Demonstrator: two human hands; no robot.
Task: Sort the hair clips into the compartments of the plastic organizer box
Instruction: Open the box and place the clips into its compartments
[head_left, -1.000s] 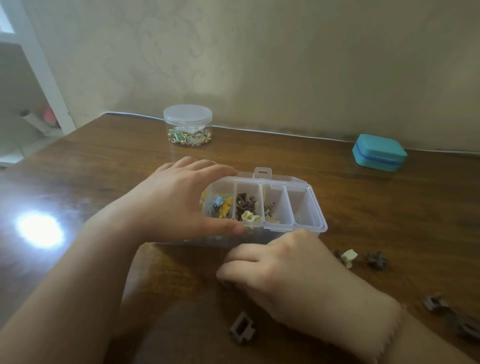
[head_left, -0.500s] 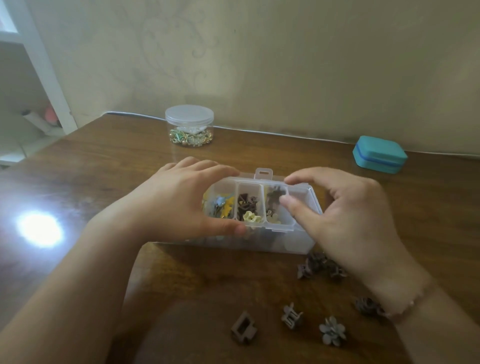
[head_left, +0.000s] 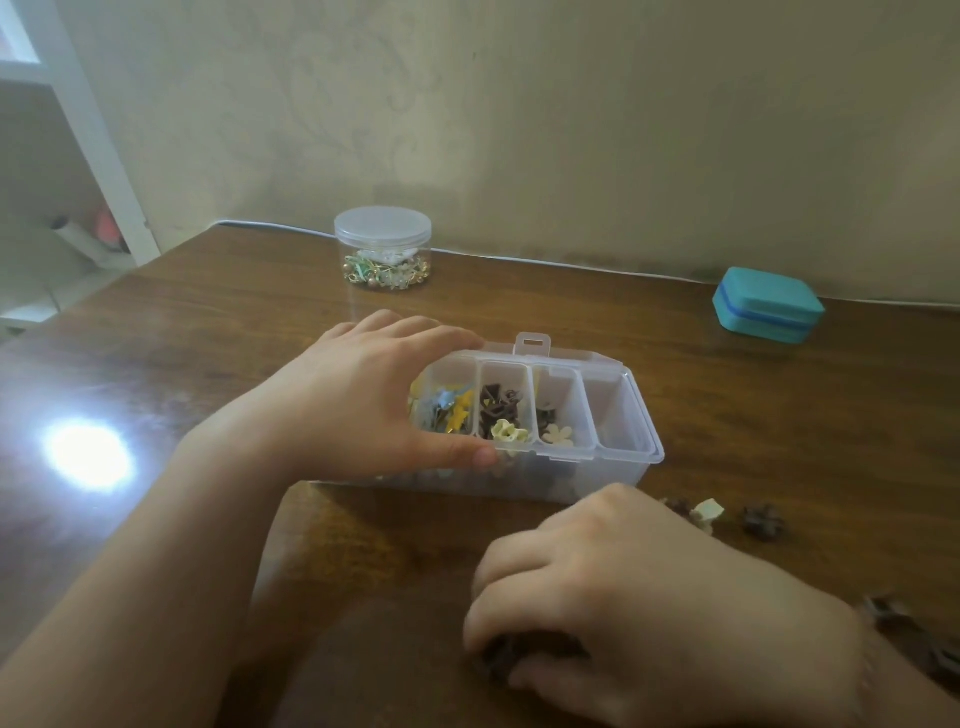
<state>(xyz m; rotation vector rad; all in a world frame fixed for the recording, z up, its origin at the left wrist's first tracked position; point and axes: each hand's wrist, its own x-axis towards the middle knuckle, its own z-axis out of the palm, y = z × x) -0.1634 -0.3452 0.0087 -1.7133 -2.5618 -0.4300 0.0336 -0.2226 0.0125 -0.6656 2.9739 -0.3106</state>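
Two bare hands work over a brown wooden worktop (head_left: 218, 332). The left hand (head_left: 358, 395) reaches in from the lower left and wraps the left end of the clear plastic organizer box (head_left: 613, 467), fingers curved over its far rim and thumb pressed along the near edge, so this grip clamps the box. The box stands open, its compartments in a row: the leftmost shows blue and yellow clips, the next dark brown clips (head_left: 496, 408) with a pale yellow one in front, the third a cream flower clip (head_left: 558, 434) and a dark one, and the rightmost shows no clips.

The right hand (head_left: 649, 597) lies knuckles-up on the worktop just in front of the box, fingers curled down around a dark brown clip (head_left: 511, 656); this grip seems to pinch it, though the fingertips are partly hidden. More loose clips lie to its right: a cream clip (head_left: 707, 512), a dark clip (head_left: 762, 522) near it, and blurred dark ones at the frame's right edge.

Farther back stand a round clear jar (head_left: 383, 249) of small trinkets and a teal case (head_left: 768, 304).
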